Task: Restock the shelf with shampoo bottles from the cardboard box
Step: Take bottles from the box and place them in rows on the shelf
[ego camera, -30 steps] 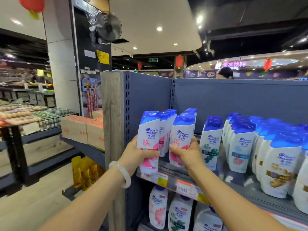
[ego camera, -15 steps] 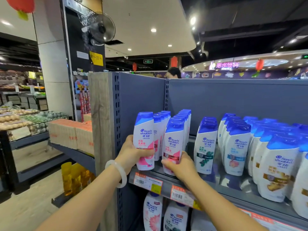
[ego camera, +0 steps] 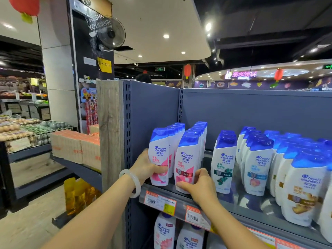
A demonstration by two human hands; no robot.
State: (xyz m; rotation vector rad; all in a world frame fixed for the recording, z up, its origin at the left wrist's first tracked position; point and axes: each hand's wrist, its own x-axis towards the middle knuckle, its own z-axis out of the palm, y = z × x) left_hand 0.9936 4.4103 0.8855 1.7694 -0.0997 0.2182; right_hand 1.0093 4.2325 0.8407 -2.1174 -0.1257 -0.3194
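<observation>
Far left, a low rack holds a stack of orange-and-cream boxes (ego camera: 75,146), with yellow bottles (ego camera: 71,194) on the floor-level tier below. Next comes the wood-grain end panel (ego camera: 109,132) of the grey shelf (ego camera: 233,202). The left hand (ego camera: 147,168), white bangle (ego camera: 132,183) on its wrist, grips the left shampoo bottle (ego camera: 159,157) low down, thumb across the pink part of the label, fingers wrapped behind. That bottle is white with a blue flip cap, blue head & shoulders logo and a pink lower label; it stands upright at the front of the leftmost row, base at the shelf's front edge. Just beside it the right hand (ego camera: 197,184) holds the second shampoo bottle (ego camera: 186,162) at its base, thumb under the front bottom edge, fingers curled round the right side. Same white body, blue cap, pink label with a dark red band; it leans slightly left and fronts the second row. Both rows run back toward the grey back panel. Price tags (ego camera: 159,202) hang on the shelf rail under the hands. Further right stand green-label bottles (ego camera: 223,164), then light-blue-label bottles (ego camera: 256,168), then gold-label bottles (ego camera: 303,191), all white with blue caps. More pink-label bottles (ego camera: 164,230) sit on the shelf below.
</observation>
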